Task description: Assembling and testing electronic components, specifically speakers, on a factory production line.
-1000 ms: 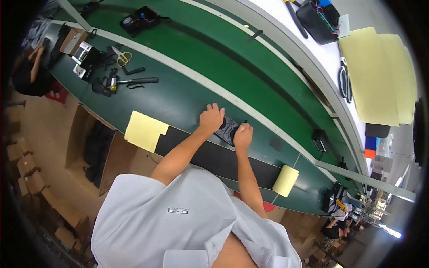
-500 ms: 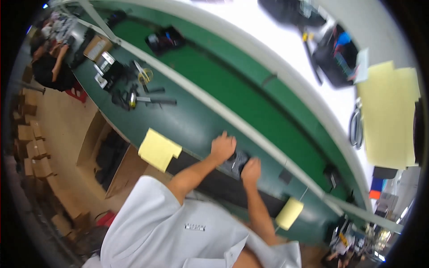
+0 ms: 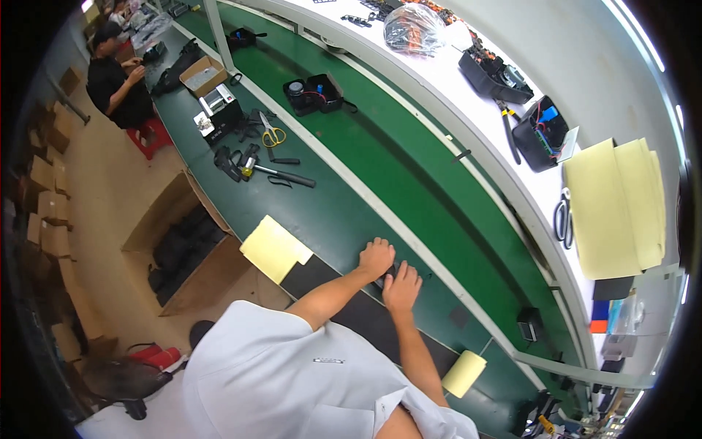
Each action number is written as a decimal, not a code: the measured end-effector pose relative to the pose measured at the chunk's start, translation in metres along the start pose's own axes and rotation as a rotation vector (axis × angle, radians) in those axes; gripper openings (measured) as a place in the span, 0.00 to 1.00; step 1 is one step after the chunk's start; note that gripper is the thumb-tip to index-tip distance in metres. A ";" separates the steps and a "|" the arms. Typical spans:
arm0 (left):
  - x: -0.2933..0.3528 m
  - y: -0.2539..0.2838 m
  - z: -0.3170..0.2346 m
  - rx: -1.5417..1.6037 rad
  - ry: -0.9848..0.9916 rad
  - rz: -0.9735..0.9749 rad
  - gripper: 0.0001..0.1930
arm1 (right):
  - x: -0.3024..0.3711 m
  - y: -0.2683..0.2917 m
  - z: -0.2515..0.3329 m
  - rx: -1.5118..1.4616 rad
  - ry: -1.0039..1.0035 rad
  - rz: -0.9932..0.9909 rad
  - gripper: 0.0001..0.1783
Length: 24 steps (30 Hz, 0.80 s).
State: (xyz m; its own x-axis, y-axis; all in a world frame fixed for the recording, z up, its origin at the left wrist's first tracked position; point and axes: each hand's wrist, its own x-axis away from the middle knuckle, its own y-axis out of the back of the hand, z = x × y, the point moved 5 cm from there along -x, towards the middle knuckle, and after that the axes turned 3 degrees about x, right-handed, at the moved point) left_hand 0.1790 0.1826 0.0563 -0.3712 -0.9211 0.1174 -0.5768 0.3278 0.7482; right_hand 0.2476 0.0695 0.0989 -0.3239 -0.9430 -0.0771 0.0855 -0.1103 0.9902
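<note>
My left hand (image 3: pixel 376 257) and my right hand (image 3: pixel 401 286) are close together over the black work mat's far edge. Between and beneath them lies a small black object (image 3: pixel 389 276), mostly covered, its kind too hidden to make out. Curled fingers of my left hand grip its far left side. The right hand bends over its near right side, fingers slightly apart. The black mat (image 3: pixel 365 314) runs along the near edge of the green bench. Left of the hands is a yellow foam sheet (image 3: pixel 274 247); a yellow roll (image 3: pixel 464 373) sits at the mat's right end.
A hammer (image 3: pixel 289 176), yellow-handled scissors (image 3: pixel 272 135) and a dispenser-like device (image 3: pixel 218 113) lie farther left. Beyond a white rail, a green conveyor (image 3: pixel 409 161) carries black housings (image 3: pixel 314 95). A carton (image 3: pixel 201 267) stands beside the bench. Another person (image 3: pixel 117 80) works at far left.
My right hand has moved from gripping the object's side to bending over it, closer to my left hand. The object is now more covered. The view has shifted and sharpened.
</note>
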 end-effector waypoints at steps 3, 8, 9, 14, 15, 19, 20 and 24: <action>-0.005 -0.004 -0.010 -0.214 -0.233 0.050 0.10 | -0.010 0.002 -0.003 0.030 -0.022 0.037 0.35; 0.001 0.000 -0.018 0.027 -0.035 -0.030 0.12 | -0.007 0.003 -0.017 0.005 0.000 0.185 0.35; -0.005 0.003 -0.025 0.053 -0.025 -0.050 0.12 | -0.015 0.004 -0.025 0.005 0.068 0.203 0.35; 0.000 0.009 -0.015 -0.007 0.026 -0.044 0.13 | -0.010 -0.001 -0.012 -0.043 0.108 0.154 0.38; -0.003 0.009 -0.016 0.011 0.020 -0.051 0.13 | -0.014 0.001 -0.016 -0.068 0.091 0.140 0.38; -0.003 0.005 -0.009 0.089 -0.018 -0.066 0.16 | -0.011 -0.002 -0.013 -0.110 0.056 0.130 0.35; -0.004 0.002 -0.011 0.102 -0.025 -0.055 0.16 | -0.007 -0.004 -0.016 -0.095 0.067 0.070 0.35; 0.005 0.007 0.001 0.161 -0.036 -0.162 0.17 | -0.018 -0.005 -0.032 -0.291 0.102 0.256 0.42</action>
State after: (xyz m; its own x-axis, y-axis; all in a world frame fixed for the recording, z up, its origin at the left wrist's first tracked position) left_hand 0.1727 0.1799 0.0616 -0.2885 -0.9573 -0.0210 -0.7385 0.2085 0.6412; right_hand 0.2828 0.0771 0.0920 -0.1638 -0.9762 0.1423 0.4197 0.0616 0.9056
